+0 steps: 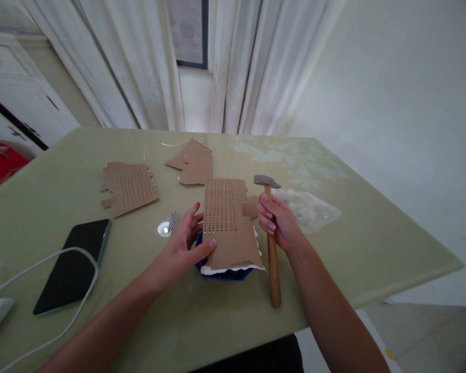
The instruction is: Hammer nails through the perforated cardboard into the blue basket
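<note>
My right hand [278, 220] is closed round the wooden handle of a hammer [271, 234], high up near its metal head, which points away from me. A strip of brown cardboard [228, 224] punched with rows of small holes lies on a blue block [224, 273]. My left hand [185, 242] rests at the strip's left edge with the thumb pressed on the cardboard and the fingers spread. A small heap of nails [172, 223] lies by a round white lid [163, 228] just left of that hand.
On the green table [373, 238] lie another punched cardboard piece [129, 187], torn cardboard scraps [194, 161], a clear plastic bag [308, 208], a dark phone [74, 264] and a white cable [62, 290]. White curtains and a cabinet stand behind.
</note>
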Action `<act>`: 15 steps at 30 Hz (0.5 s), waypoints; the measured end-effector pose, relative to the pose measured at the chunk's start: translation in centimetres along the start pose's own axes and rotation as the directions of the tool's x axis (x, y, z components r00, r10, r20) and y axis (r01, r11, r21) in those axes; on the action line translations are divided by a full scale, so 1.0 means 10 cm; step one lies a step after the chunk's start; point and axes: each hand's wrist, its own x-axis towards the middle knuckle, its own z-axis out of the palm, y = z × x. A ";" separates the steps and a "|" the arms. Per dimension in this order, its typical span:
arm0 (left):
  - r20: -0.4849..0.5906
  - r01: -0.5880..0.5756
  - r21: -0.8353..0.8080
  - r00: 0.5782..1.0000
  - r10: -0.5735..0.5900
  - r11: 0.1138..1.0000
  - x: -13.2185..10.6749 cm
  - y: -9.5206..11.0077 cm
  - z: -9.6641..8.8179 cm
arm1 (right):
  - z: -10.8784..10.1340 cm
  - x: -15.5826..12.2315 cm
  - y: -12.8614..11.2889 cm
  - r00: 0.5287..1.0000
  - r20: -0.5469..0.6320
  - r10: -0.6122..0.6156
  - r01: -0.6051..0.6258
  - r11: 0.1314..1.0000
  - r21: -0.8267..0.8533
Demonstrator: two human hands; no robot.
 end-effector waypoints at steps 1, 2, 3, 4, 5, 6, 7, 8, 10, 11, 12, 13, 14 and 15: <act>0.017 0.023 -0.016 1.000 -0.023 1.000 -0.01 0.01 0.00 | 0.00 -0.01 0.03 1.000 -0.005 0.011 -0.011 1.000 -0.014; 0.029 0.039 -0.026 0.999 -0.039 0.999 -0.02 0.02 0.01 | 0.01 -0.01 0.05 1.000 -0.008 0.022 -0.022 1.000 -0.021; 0.031 0.048 -0.032 0.998 -0.047 0.998 -0.02 0.02 0.01 | 0.02 -0.02 0.06 0.999 -0.011 0.036 -0.036 0.999 -0.025; 0.020 0.051 -0.041 0.999 -0.051 0.998 -0.03 0.02 0.02 | 0.04 -0.03 0.07 0.999 -0.012 0.051 -0.052 0.998 -0.030; 0.001 0.054 -0.051 0.999 -0.054 0.997 -0.04 0.01 0.02 | 0.06 -0.04 0.07 0.998 -0.016 0.065 -0.066 0.997 -0.038; -0.021 0.060 -0.064 0.998 -0.061 0.996 -0.04 -0.01 0.03 | 0.08 -0.05 0.08 0.997 -0.020 0.075 -0.076 0.996 -0.050; -0.045 0.069 -0.081 0.996 -0.073 0.994 -0.05 -0.04 0.03 | 0.10 -0.06 0.08 0.996 -0.025 0.080 -0.082 0.995 -0.063; -0.067 0.084 -0.099 0.994 -0.091 0.992 -0.05 -0.07 0.04 | 0.11 -0.07 0.09 0.996 -0.033 0.079 -0.082 0.994 -0.075; -0.103 0.130 -0.129 0.984 -0.144 0.983 -0.06 -0.12 0.05 | 0.13 -0.09 0.10 0.996 -0.045 0.071 -0.075 0.992 -0.101; -0.119 0.151 -0.139 0.979 -0.168 0.979 -0.06 -0.15 0.06 | 0.14 -0.10 0.10 0.997 -0.046 0.068 -0.073 0.990 -0.117; -0.134 0.167 -0.146 0.973 -0.187 0.975 -0.06 -0.17 0.06 | 0.14 -0.10 0.10 0.997 -0.043 0.070 -0.075 0.988 -0.135; -0.150 0.175 -0.148 0.969 -0.197 0.973 -0.06 -0.19 0.07 | 0.14 -0.10 0.10 0.996 -0.037 0.077 -0.082 0.985 -0.153; -0.163 0.176 -0.144 0.966 -0.198 0.974 -0.05 -0.20 0.07 | 0.14 -0.11 0.10 0.996 -0.031 0.086 -0.090 0.982 -0.167; -0.174 0.168 -0.135 0.966 -0.191 0.976 -0.05 -0.22 0.08 | 0.14 -0.11 0.10 0.995 -0.028 0.094 -0.098 0.980 -0.175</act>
